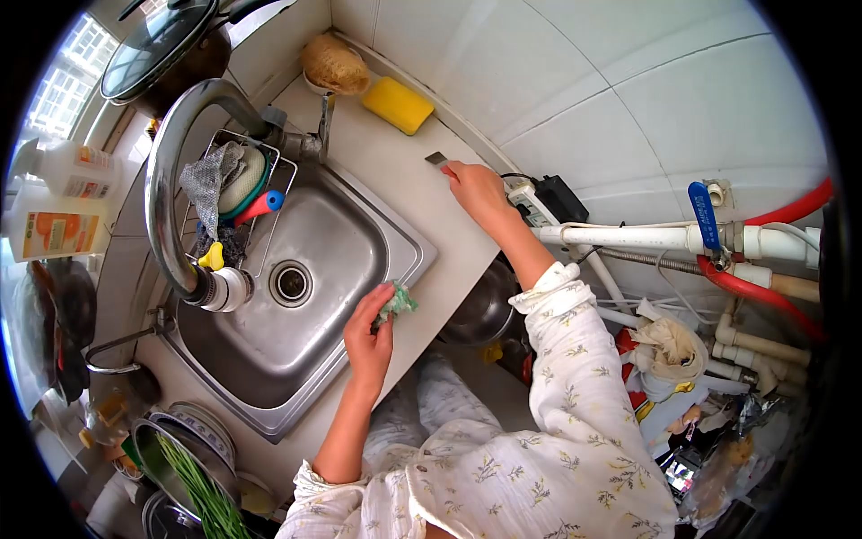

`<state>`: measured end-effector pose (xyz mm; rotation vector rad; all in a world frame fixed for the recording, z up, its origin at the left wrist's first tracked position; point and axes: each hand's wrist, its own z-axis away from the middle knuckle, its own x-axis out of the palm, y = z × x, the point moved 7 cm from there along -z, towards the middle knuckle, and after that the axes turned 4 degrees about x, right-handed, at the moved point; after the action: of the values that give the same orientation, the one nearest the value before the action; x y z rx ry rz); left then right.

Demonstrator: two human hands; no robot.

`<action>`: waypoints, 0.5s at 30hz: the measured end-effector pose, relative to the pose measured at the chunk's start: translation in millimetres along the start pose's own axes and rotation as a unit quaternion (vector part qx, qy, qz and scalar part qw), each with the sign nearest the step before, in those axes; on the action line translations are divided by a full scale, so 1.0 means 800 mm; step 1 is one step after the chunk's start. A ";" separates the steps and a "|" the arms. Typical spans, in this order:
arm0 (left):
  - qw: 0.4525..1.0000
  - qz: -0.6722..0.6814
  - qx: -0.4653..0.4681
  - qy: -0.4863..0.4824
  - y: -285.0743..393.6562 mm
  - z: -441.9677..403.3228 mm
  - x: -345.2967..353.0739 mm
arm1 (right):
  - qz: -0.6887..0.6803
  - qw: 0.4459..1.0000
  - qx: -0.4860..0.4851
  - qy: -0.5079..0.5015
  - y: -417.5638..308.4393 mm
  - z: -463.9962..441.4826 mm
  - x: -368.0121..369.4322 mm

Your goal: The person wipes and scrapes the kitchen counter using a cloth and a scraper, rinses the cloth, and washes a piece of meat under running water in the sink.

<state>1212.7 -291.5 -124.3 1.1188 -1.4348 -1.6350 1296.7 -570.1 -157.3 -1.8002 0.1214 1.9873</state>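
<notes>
My left hand (366, 334) hangs over the front rim of the steel sink (337, 256), its fingers closed on a crumpled green cloth (398, 304). Out over the counter (422, 193), close to the tiled wall, my right hand (476, 190) grips a small scraper (436, 160) with a flat metal blade. A bit of red shows at the fingers, while most of the scraper's handle is hidden in the fist. Beyond the blade lies a yellow sponge (399, 105), and beside that a brown rough bundle (334, 65) sits in a white bowl.
A curved faucet (162, 180) arches over the sink beside a wire rack (278, 171) of scrubbers. A lidded pot (166, 54) stands at the back. Green stalks (202, 485) fill a bowl lower left. Pipes (628, 236) and a black plug (561, 198) line the right wall.
</notes>
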 end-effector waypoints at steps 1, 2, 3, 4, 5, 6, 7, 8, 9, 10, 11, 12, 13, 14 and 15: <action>1.000 0.003 -0.002 0.003 -0.004 0.001 -0.001 | 0.001 1.000 -0.010 0.007 0.002 -0.008 0.000; 1.000 0.005 -0.002 0.007 -0.006 0.001 -0.002 | 0.001 1.000 -0.022 0.016 0.001 -0.018 -0.004; 1.000 0.001 0.003 0.006 -0.005 0.000 -0.001 | -0.004 0.999 -0.032 0.019 -0.002 -0.029 -0.006; 1.000 -0.004 0.008 0.004 -0.003 0.000 0.000 | -0.008 0.999 -0.041 0.023 -0.003 -0.039 -0.009; 1.000 -0.007 0.013 0.001 0.000 0.000 0.001 | -0.012 0.998 -0.048 0.026 -0.005 -0.043 -0.012; 1.000 -0.012 0.012 0.002 0.001 0.001 0.001 | -0.009 0.999 -0.039 0.013 0.000 -0.038 -0.009; 1.000 -0.015 0.013 0.004 0.001 0.001 0.001 | -0.006 0.999 -0.032 0.001 0.007 -0.029 -0.008; 1.000 -0.018 0.012 0.008 0.001 0.001 0.001 | -0.001 1.000 -0.026 -0.011 0.008 -0.025 -0.009; 1.000 -0.017 0.014 0.009 0.001 0.002 0.002 | 0.001 0.999 -0.035 -0.012 0.004 -0.026 -0.012; 1.000 -0.016 0.017 0.007 0.001 0.003 0.003 | 0.002 0.999 -0.042 -0.012 0.002 -0.029 -0.018; 1.000 -0.016 0.019 0.006 0.001 0.003 0.004 | 0.003 0.999 -0.050 -0.012 -0.001 -0.033 -0.023; 1.000 -0.017 0.023 0.005 0.003 0.003 0.006 | 0.011 0.998 -0.059 -0.013 -0.003 -0.041 -0.023; 0.999 -0.019 0.028 0.003 0.004 0.002 0.009 | 0.019 0.997 -0.068 -0.013 -0.005 -0.052 -0.022; 0.999 -0.023 0.031 0.001 0.005 0.002 0.010 | 0.025 0.997 -0.077 -0.014 -0.011 -0.057 -0.023; 0.999 -0.024 0.026 0.001 0.004 0.003 0.010 | 0.012 0.995 -0.095 -0.036 -0.016 -0.048 -0.020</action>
<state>1206.8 -298.5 -122.7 1.1917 -1.4667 -1.6363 1337.8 -576.9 -144.3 -1.8444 -0.0721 2.1407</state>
